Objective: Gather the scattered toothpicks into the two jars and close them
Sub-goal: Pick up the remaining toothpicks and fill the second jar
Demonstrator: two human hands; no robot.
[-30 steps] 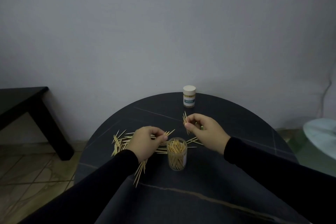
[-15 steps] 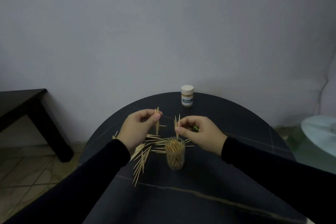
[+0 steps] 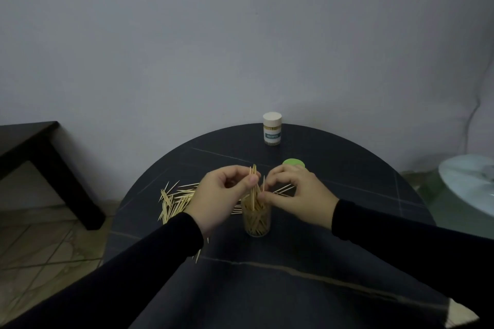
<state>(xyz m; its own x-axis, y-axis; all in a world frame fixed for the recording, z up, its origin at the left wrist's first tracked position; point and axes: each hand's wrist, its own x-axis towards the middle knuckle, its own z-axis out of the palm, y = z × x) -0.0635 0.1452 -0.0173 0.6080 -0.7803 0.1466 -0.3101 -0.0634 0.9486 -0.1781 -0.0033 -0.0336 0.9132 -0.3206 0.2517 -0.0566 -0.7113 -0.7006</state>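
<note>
A clear open jar (image 3: 257, 223) stands near the middle of the round dark table (image 3: 307, 262), partly filled with toothpicks. Directly above its mouth, my left hand (image 3: 222, 195) pinches a small upright bunch of toothpicks (image 3: 253, 181). My right hand (image 3: 294, 191) is just right of the jar's mouth and pinches a single upright toothpick (image 3: 263, 184). Loose toothpicks (image 3: 173, 201) lie scattered on the table to the left of my left hand. A second jar (image 3: 272, 129), labelled and closed with a white lid, stands at the table's far edge. A green lid (image 3: 293, 163) lies flat behind my right hand.
A black side table (image 3: 32, 147) stands at the left by the wall. A pale round object (image 3: 467, 184) sits at the right, beyond the table's edge. Tiled floor shows at the lower left.
My left hand has carried its bunch of toothpicks right, to over the open jar. My right hand has stayed by the jar's mouth, and the green lid now shows behind it.
</note>
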